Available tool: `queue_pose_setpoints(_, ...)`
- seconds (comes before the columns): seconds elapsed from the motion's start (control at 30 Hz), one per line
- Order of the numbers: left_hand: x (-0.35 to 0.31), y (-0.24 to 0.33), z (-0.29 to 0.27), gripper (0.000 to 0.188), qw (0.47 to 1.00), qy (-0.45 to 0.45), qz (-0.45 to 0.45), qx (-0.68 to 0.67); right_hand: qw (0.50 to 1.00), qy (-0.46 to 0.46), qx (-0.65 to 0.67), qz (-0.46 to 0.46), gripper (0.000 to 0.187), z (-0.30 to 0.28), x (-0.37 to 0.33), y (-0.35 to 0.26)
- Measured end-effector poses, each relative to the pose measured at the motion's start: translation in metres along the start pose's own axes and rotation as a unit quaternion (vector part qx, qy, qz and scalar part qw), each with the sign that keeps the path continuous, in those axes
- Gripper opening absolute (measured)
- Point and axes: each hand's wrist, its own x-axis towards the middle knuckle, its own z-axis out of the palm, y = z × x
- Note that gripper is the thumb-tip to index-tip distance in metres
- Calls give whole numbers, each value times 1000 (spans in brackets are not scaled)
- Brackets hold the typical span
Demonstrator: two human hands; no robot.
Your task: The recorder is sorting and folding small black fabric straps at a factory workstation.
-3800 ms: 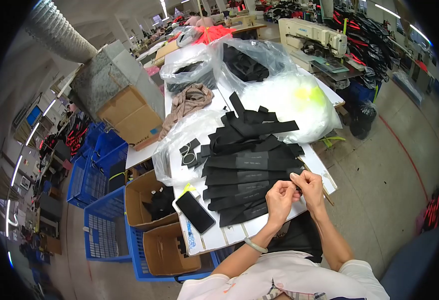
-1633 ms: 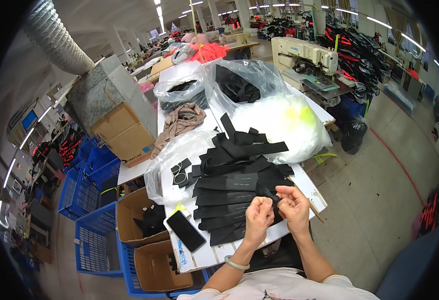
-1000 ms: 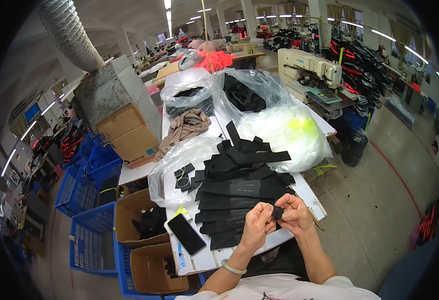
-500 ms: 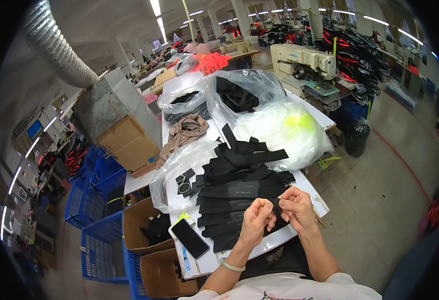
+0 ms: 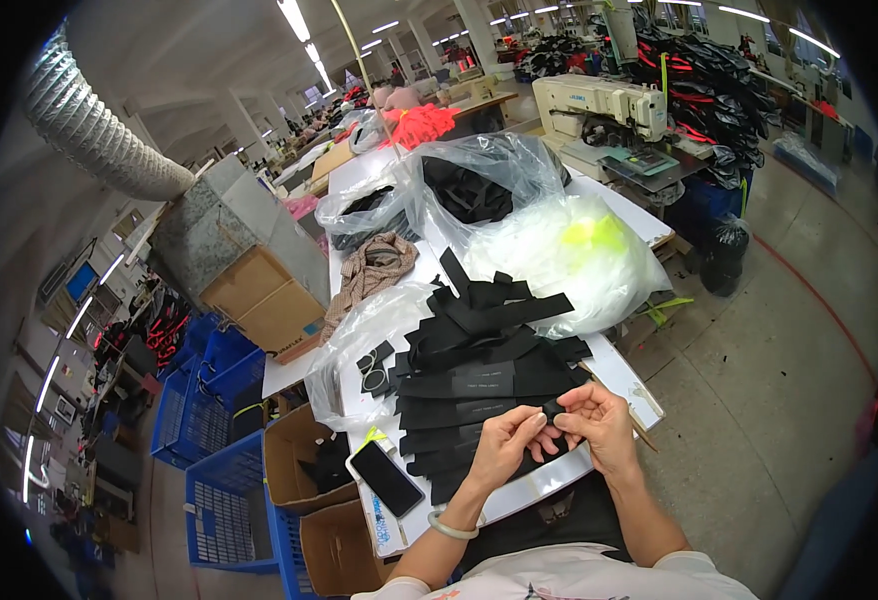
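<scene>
Near the front edge of the white table [image 5: 614, 372], my left hand [image 5: 502, 447] and my right hand [image 5: 599, 425] meet. Between their pinched fingertips is a small black fabric piece [image 5: 552, 409]; most of it is hidden by the fingers. Beneath and beyond my hands lies a spread pile of black fabric strips [image 5: 459, 386], overlapping in rows, some with a pale printed patch. A pair of small scissors or snips [image 5: 372, 379] rests on black scraps to the left of the pile. A dark-screened phone [image 5: 387, 478] lies near the left front corner.
Clear plastic bags [image 5: 534, 250] and a brown checked cloth [image 5: 377, 265] cover the table's far part. At the left stand blue crates [image 5: 221, 505] and open cardboard boxes [image 5: 294, 440]. A sewing machine [image 5: 599, 105] stands at the far right.
My fingers have shifted slightly around the black piece, and my hands sit a little lower. The whole view has tilted slightly; the things on the table keep their places.
</scene>
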Motion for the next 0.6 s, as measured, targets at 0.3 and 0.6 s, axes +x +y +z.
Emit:
queue_pose_setpoints(0.3,4,-20,1,14,854,131,260,431,1000,20,-14,-11,16,3,-1,6)
queue_pose_setpoints(0.6,-7,5,-1,23,996,29,-44,66,996,-45,-53,59,9,12,8,3)
